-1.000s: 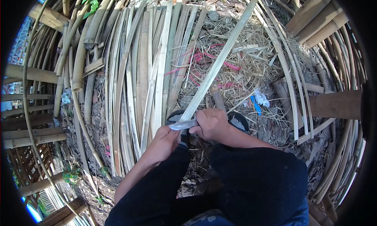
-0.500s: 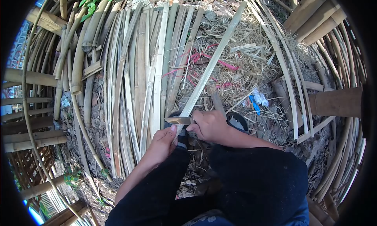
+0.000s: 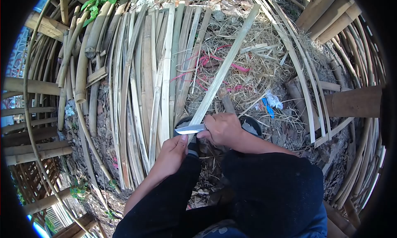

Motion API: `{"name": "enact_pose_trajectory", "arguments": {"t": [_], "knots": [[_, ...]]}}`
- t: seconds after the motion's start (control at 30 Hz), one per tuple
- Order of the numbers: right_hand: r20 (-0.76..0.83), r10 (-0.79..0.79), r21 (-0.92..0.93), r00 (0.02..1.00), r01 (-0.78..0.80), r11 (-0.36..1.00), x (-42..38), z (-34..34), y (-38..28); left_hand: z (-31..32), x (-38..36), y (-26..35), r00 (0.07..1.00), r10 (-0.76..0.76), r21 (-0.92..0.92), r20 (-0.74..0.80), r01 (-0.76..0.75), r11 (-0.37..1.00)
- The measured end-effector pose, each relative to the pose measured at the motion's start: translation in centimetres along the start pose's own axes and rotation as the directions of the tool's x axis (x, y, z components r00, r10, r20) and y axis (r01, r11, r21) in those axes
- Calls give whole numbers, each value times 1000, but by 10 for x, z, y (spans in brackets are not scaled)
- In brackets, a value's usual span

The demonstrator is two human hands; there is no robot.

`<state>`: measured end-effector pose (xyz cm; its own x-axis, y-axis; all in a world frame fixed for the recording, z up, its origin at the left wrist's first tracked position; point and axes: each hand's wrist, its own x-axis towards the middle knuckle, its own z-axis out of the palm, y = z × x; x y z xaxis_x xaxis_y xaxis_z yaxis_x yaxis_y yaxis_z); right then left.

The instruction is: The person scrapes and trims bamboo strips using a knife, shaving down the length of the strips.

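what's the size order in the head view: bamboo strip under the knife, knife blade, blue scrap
1. Bamboo strip, by far the largest
2. Knife blade
3. Blue scrap
Apparent size only; the blade seems nearer the camera than the scrap.

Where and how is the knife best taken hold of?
I'd grip the knife by its handle, from the right: its blade points left across the bamboo strip, tip near the left hand. The right hand covers the handle.
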<state>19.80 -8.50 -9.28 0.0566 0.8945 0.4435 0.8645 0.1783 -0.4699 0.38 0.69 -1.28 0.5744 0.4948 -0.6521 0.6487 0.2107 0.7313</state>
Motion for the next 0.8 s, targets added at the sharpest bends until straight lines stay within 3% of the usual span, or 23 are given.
{"name": "enact_pose_trajectory", "arguments": {"t": [0.13, 0.2, 0.27, 0.6, 0.67, 0.73, 0.8], "knots": [[-38, 2, -69, 999, -4, 998, 1, 0, 7, -4, 0, -4, 999, -34, -44, 2, 34, 998], [-32, 126, -115, 991, -129, 985, -2, -4, 22, -6, -2, -5, 998, -61, -77, 6, 62, 995], [-25, 129, -151, 991, -132, 980, -5, -7, 34, -8, -4, -4, 994, -108, -81, 26, 110, 991], [-106, 179, -261, 978, -201, 944, 1, -17, 79, -6, -6, -4, 996, -88, -70, 19, 89, 994], [-115, 476, -223, 872, -489, 843, 5, -26, 100, -7, -8, -8, 995, -91, -62, 40, 94, 994], [-168, 642, -175, 748, -663, 728, 9, -52, 134, -7, -14, -9, 990, -123, -56, 74, 127, 990], [-163, 662, -188, 731, -682, 706, 5, -67, 153, -9, -15, -9, 982, -153, -44, 107, 158, 986]]}}
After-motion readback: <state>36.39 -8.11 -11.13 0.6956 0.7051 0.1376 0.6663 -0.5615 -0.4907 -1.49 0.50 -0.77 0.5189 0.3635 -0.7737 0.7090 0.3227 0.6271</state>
